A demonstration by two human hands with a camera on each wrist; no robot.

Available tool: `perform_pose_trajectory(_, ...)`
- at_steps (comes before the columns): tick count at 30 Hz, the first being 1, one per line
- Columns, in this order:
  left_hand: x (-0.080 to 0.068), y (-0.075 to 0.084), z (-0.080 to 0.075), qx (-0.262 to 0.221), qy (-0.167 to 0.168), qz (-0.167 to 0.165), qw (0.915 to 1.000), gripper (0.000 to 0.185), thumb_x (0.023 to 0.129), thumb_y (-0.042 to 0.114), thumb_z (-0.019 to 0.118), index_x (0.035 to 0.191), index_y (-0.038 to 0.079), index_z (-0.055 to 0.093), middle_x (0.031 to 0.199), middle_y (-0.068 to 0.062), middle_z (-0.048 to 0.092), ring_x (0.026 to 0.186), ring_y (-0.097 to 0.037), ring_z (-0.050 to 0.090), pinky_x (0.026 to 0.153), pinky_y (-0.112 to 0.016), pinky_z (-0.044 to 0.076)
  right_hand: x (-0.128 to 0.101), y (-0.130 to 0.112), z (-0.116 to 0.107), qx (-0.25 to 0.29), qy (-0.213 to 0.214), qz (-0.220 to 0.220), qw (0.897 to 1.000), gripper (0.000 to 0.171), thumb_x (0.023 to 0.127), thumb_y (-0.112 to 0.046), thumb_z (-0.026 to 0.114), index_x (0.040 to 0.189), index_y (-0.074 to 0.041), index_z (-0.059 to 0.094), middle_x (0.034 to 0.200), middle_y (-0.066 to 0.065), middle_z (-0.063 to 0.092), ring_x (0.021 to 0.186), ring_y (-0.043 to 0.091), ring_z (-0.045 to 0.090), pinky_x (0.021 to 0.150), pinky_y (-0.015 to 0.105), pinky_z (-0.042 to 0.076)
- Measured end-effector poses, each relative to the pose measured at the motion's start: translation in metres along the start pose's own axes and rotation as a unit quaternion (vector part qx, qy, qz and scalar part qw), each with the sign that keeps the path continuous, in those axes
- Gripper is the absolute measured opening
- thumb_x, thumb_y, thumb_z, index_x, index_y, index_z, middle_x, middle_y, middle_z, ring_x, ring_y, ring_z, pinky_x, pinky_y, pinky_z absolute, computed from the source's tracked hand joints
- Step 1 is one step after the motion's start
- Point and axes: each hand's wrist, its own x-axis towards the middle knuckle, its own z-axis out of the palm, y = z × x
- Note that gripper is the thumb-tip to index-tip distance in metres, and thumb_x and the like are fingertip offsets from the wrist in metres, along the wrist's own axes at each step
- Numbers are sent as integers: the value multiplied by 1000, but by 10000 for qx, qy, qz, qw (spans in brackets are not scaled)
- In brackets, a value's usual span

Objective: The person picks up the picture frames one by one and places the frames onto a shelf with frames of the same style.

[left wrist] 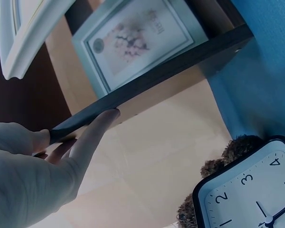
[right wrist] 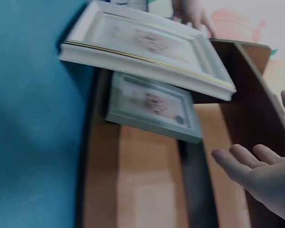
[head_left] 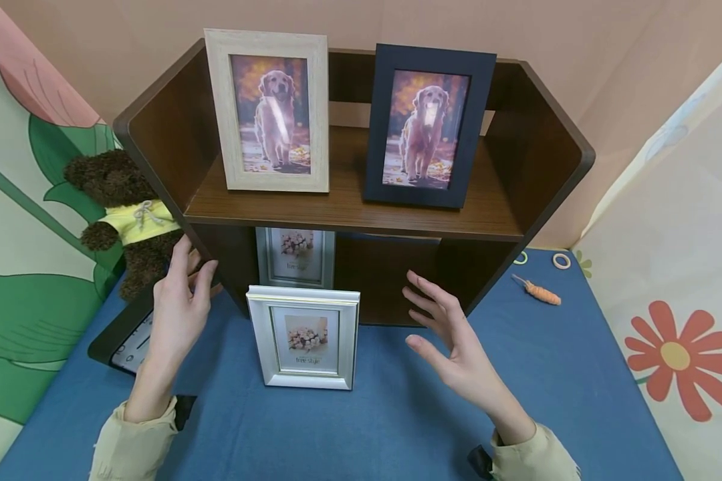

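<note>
A silver-white picture frame (head_left: 303, 337) (right wrist: 147, 45) stands upright on the blue tabletop (head_left: 397, 414), in front of a brown wooden shelf (head_left: 349, 214). My left hand (head_left: 180, 294) (left wrist: 78, 126) is left of it, its straight fingers touching the edge of the shelf's left side panel (left wrist: 147, 78). My right hand (head_left: 451, 334) (right wrist: 261, 166) hovers open to the right of the frame, in front of the lower compartment, holding nothing. A grey-green frame (head_left: 295, 257) (left wrist: 137, 40) (right wrist: 152, 107) stands inside that compartment, behind the silver one.
Two dog photos stand on the upper shelf, one in a pale wood frame (head_left: 266, 110), one in a dark navy frame (head_left: 427, 127). A brown teddy bear (head_left: 126, 214) and a black-rimmed clock (head_left: 129, 341) (left wrist: 249, 190) lie at the left. A small orange carrot toy (head_left: 538, 292) and two rings (head_left: 561, 260) lie at the right.
</note>
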Motion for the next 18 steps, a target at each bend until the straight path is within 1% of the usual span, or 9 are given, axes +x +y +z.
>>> perform_pose_trajectory(3,0,0,-1,41,-10,-42,10000,63,110,-5,52,168,15,35,149,-30,58,106,-54,71,80,-4,50,-1,11,6,139,-80,67,9998,83,99,14,68,167,-5,24,173,12,30,152,35,43,119,41,46)
perform_pose_trajectory(7,0,-1,-1,137,-6,-81,9999,63,111,-3,51,168,15,33,150,-29,57,103,-51,73,78,-4,51,-2,24,14,269,-212,178,9993,84,98,13,70,167,-7,27,172,16,30,150,36,45,118,42,47)
perform_pose_trajectory(10,0,-1,0,131,-6,-95,9999,63,111,-4,52,168,14,33,149,-29,57,104,-52,72,78,-4,51,-3,33,20,250,-350,211,9988,83,99,11,71,168,-8,29,172,19,30,149,40,46,116,48,48)
perform_pose_trajectory(14,0,0,-1,25,-15,-102,9999,64,110,-5,53,168,14,34,150,-30,57,105,-54,71,78,-3,50,-3,42,28,236,-480,262,9982,84,99,9,72,168,-11,30,172,15,30,148,43,46,113,56,49)
perform_pose_trajectory(16,0,0,-1,-6,-19,-98,9999,65,110,-5,53,168,14,34,150,-31,56,105,-55,71,79,-3,50,-2,46,32,254,-519,317,9978,84,98,8,73,168,-13,31,173,11,30,148,43,46,112,57,49)
perform_pose_trajectory(18,-1,0,-1,3,-16,-81,10000,64,110,-6,53,168,14,34,150,-30,57,104,-55,71,79,-3,50,-2,49,35,287,-565,344,9974,84,98,8,74,168,-13,31,173,11,30,148,43,46,112,59,49)
